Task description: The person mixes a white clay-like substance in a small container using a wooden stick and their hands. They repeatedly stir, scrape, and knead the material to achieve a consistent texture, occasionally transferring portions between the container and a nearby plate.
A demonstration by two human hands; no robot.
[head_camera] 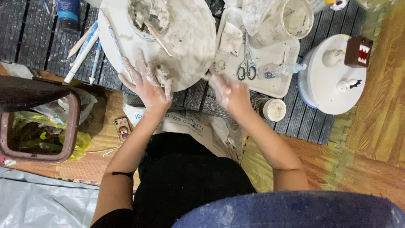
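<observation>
Clay-caked left hand pinches a small grey clay lump at the near edge of the round white board. Right hand, blurred, hangs just off the board's rt edge w/ fingers loose, holding nothing. Lump's long axis: can't tell.
</observation>
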